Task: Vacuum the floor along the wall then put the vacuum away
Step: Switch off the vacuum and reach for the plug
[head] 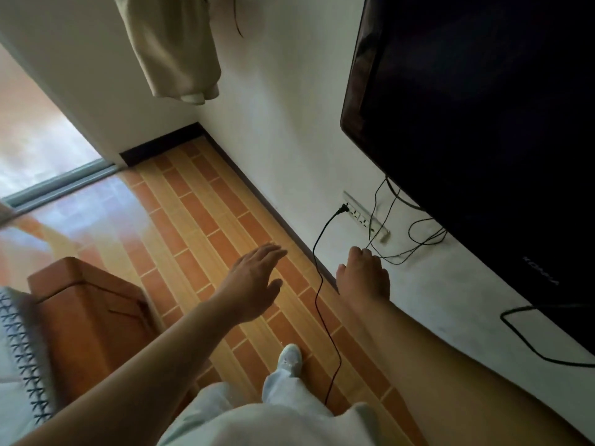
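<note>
No vacuum body shows in the head view. A black power cord (320, 284) runs from a plug (344, 208) in a white wall socket strip (365, 217) down across the tiled floor (199, 214) toward my feet. My left hand (254, 281) hovers over the tiles with fingers spread, holding nothing. My right hand (363, 273) reaches toward the wall just below the socket strip, fingers extended and together, close to thin dangling wires; nothing is in it.
A large black television (483, 123) hangs on the white wall (289, 140) at right, with cables (415, 239) below it. A dark baseboard (257, 194) lines the wall. An orange-brown piece of furniture (87, 304) stands at left, a beige garment (174, 46) hangs above, and a glass door (42, 149) is at far left.
</note>
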The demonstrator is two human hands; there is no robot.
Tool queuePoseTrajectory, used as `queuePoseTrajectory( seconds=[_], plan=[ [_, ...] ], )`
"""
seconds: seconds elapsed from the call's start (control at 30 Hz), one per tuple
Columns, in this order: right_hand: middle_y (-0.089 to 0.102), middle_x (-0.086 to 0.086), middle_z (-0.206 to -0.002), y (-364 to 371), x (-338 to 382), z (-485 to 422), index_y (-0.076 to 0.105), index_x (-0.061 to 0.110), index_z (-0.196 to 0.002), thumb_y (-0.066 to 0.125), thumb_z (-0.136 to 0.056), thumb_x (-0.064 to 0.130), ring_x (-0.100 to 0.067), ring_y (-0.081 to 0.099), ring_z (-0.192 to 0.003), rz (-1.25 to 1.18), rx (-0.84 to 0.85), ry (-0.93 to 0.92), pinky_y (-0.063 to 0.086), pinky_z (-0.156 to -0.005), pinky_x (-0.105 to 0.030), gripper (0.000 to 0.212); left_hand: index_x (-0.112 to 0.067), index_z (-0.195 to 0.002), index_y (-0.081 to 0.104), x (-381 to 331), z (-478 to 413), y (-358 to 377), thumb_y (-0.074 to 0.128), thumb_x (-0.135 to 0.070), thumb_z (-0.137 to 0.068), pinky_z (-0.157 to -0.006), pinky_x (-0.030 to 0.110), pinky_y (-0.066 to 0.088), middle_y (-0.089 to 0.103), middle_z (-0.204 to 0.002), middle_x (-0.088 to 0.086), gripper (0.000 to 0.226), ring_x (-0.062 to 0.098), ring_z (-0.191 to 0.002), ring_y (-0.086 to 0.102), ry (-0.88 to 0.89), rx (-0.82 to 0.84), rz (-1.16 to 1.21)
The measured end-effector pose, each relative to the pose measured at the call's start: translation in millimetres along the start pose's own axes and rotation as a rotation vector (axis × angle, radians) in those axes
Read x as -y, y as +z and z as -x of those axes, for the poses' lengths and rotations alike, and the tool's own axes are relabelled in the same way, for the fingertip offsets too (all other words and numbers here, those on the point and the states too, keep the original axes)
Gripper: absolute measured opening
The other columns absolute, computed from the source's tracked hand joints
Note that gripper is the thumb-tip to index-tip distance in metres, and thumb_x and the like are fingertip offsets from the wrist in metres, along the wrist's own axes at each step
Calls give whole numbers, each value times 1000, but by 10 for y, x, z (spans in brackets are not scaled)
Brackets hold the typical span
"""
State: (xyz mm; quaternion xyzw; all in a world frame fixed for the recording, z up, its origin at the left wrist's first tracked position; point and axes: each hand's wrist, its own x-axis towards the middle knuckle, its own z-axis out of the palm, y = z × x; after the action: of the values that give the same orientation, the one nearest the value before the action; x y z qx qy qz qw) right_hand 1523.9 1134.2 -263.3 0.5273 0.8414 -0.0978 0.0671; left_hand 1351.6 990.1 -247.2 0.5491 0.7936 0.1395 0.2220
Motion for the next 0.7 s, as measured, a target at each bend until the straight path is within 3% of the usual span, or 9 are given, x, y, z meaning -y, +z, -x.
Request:
queuePoseTrajectory(
  seconds=[0.37, 0.57, 0.7],
  plan=[
    [57, -16, -126, 306, 255, -1146, 48, 5, -127, 45, -104, 25, -32, 55, -114, -62, 115, 113, 49, -85, -41, 32, -27, -150, 33, 360, -1106, 360, 57, -28, -96, -116, 47, 33, 31, -158, -4, 60, 20, -145, 30, 40, 180, 84],
    [60, -21, -129, 685, 384, -1820, 49, 0, -130, 38, -108, 25, -35, 61, -113, -451, 162, 483, 44, -76, -36, 35, -25, -151, 33, 627, -1632, 634, 57, -27, -96, -117, 45, 32, 33, -157, -3, 60, 18, -145, 29, 122, 250, 58],
    [59, -20, -133, 999, 398, -2215, 47, 1, -134, 36, -109, 31, -35, 60, -115, -576, 180, 510, 44, -78, -35, 40, -27, -151, 32, 836, -1860, 867, 56, -29, -96, -118, 44, 31, 30, -158, -5, 60, 17, -146, 27, 143, 300, 60]
  ],
)
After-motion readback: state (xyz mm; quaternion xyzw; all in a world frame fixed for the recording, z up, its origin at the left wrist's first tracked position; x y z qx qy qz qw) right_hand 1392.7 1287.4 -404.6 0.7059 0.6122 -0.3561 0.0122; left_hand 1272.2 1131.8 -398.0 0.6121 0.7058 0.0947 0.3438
